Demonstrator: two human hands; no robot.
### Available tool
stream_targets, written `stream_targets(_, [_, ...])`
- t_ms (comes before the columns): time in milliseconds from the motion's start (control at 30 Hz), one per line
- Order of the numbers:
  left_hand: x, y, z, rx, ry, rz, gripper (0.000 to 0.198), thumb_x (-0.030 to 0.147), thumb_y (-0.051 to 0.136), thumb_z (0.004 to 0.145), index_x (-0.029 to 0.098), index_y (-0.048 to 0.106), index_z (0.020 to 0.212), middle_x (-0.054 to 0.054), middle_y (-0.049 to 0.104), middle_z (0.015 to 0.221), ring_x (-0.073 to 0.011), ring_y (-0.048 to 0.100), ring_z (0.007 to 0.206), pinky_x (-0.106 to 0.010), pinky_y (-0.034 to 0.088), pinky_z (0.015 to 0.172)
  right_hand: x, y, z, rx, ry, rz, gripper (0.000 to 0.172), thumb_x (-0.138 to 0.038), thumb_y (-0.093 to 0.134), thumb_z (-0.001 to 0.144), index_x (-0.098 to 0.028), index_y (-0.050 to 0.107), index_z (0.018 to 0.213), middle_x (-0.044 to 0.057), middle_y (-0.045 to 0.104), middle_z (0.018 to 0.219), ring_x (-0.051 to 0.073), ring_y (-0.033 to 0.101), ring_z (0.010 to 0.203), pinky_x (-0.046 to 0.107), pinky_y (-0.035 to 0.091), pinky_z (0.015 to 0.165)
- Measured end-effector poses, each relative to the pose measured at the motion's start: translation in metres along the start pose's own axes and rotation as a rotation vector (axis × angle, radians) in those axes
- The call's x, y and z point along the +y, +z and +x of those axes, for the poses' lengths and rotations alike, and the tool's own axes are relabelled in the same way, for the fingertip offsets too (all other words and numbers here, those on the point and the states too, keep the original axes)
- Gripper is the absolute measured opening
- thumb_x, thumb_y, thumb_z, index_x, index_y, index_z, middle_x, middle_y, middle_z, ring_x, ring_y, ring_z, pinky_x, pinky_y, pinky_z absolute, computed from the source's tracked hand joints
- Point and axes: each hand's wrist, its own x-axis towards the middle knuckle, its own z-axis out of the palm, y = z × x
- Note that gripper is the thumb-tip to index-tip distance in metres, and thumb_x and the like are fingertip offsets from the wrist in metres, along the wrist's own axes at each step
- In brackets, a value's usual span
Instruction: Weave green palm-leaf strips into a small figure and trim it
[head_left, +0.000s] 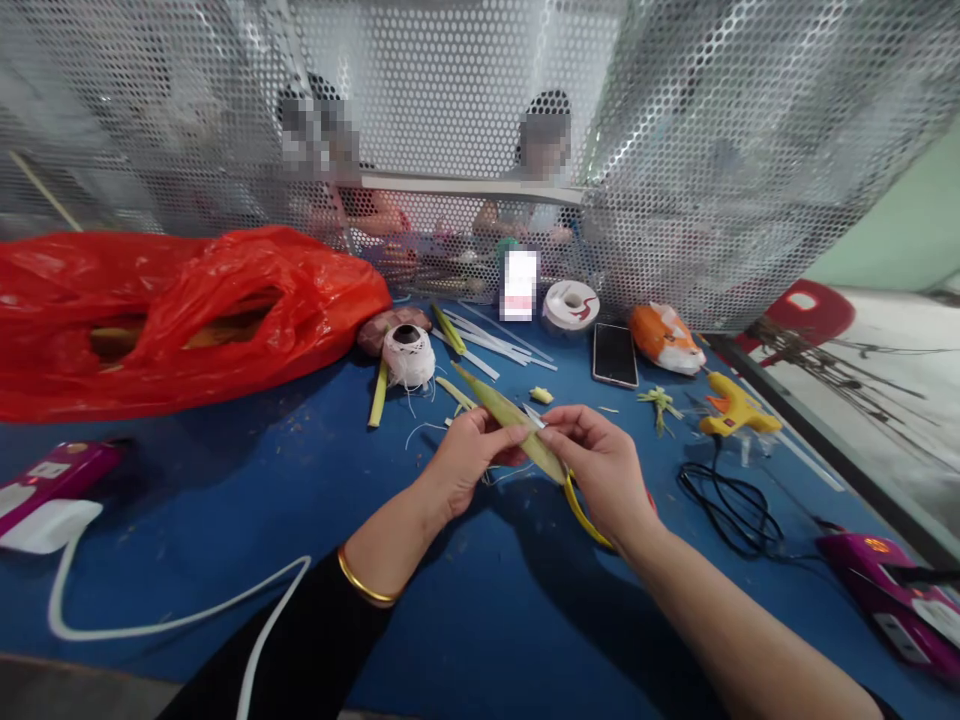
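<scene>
Over the middle of the table, a long pale-green leaf (487,397), pointed at its far end, lies slantwise between my hands. My left hand (480,450) is closed, pinching the leaf between thumb and fingers. My right hand (600,465) is closed around scissors (587,518); a yellow handle loop shows under the palm and a metal blade pokes out against the leaf. Whether the right fingertips also grip the leaf is unclear. Just beyond lie a small leaf scrap (541,395), more green strips (454,392) and a white thread spool (409,357).
A red plastic bag (322,300) fills the back left. White sticks (487,340), a tape roll (570,305), a phone (615,354) and an orange packet (664,338) lie along the back. A yellow glue gun (739,405) with black cable sits right. A perforated screen (465,90) stands behind.
</scene>
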Motion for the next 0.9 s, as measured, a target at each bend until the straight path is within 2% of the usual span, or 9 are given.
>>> stream_targets(133, [0.0003, 0.0018, -0.0009, 0.060, -0.010, 0.024, 0.019, 0.025, 0.078, 0.068, 0.012, 0.073, 0.082, -0.006, 0.071, 0.075, -0.0102, 0.059, 0.057, -0.024, 0.048, 0.059, 0.0021, 0.0003, 0.0004, 0.022, 0.000, 0.039, 0.022, -0.032, 0.078, 0.066, -0.020, 0.067, 0.081, -0.002, 0.063, 0.066, 0.012, 0.053, 0.058, 0.027, 0.041, 0.054])
stream_targets(267, [0.0023, 0.0027, -0.0012, 0.075, -0.017, -0.007, 0.012, 0.022, 0.073, 0.074, 0.013, 0.070, 0.081, -0.006, 0.072, 0.076, -0.0125, 0.064, 0.062, -0.026, 0.051, 0.064, 0.0020, -0.0005, 0.0011, 0.012, 0.025, 0.050, 0.023, -0.032, 0.079, 0.065, -0.019, 0.068, 0.081, -0.001, 0.063, 0.066, 0.012, 0.053, 0.059, 0.026, 0.042, 0.055])
stream_targets(333, [0.0027, 0.0027, -0.0012, 0.076, -0.011, -0.010, 0.009, 0.021, 0.071, 0.074, 0.014, 0.067, 0.080, -0.004, 0.070, 0.071, -0.0136, 0.064, 0.061, -0.027, 0.052, 0.061, 0.0022, -0.0019, 0.0014, -0.034, 0.052, 0.037, 0.026, -0.035, 0.079, 0.064, -0.019, 0.069, 0.082, -0.001, 0.064, 0.067, 0.011, 0.052, 0.058, 0.025, 0.040, 0.053])
stream_targets(433, [0.0023, 0.0023, -0.0015, 0.067, 0.029, 0.040, 0.010, 0.019, 0.071, 0.072, 0.016, 0.062, 0.076, 0.000, 0.066, 0.064, -0.0129, 0.062, 0.055, -0.025, 0.050, 0.053, 0.0029, -0.0044, 0.0014, -0.170, 0.145, 0.048, 0.031, -0.040, 0.079, 0.065, -0.017, 0.071, 0.083, 0.001, 0.064, 0.070, 0.010, 0.050, 0.057, 0.024, 0.039, 0.051])
stream_targets(533, [0.0015, 0.0016, -0.0023, 0.019, 0.031, 0.120, 0.015, 0.021, 0.074, 0.068, 0.015, 0.062, 0.073, 0.001, 0.064, 0.065, -0.0119, 0.060, 0.054, -0.022, 0.047, 0.050, 0.0038, -0.0058, 0.0013, -0.257, 0.229, 0.099, 0.034, -0.040, 0.081, 0.063, -0.016, 0.070, 0.084, 0.001, 0.063, 0.069, 0.010, 0.050, 0.058, 0.023, 0.039, 0.052])
stream_targets(700, [0.0003, -0.0014, -0.0009, 0.034, 0.036, 0.167, 0.023, 0.029, 0.078, 0.067, 0.014, 0.062, 0.076, 0.001, 0.063, 0.066, -0.0098, 0.057, 0.054, -0.022, 0.047, 0.052, 0.0032, -0.0053, 0.0029, -0.190, 0.210, 0.157, 0.029, -0.034, 0.084, 0.057, -0.017, 0.065, 0.071, -0.003, 0.057, 0.059, 0.008, 0.045, 0.053, 0.023, 0.034, 0.049])
stream_targets(900, [-0.0003, -0.0028, 0.0010, 0.035, 0.031, 0.154, 0.022, 0.031, 0.073, 0.072, 0.014, 0.064, 0.083, 0.001, 0.063, 0.066, -0.0091, 0.057, 0.054, -0.022, 0.047, 0.055, 0.0021, -0.0059, 0.0050, -0.171, 0.161, 0.141, 0.024, -0.032, 0.080, 0.060, -0.017, 0.064, 0.069, -0.005, 0.054, 0.057, 0.007, 0.042, 0.050, 0.023, 0.033, 0.050])
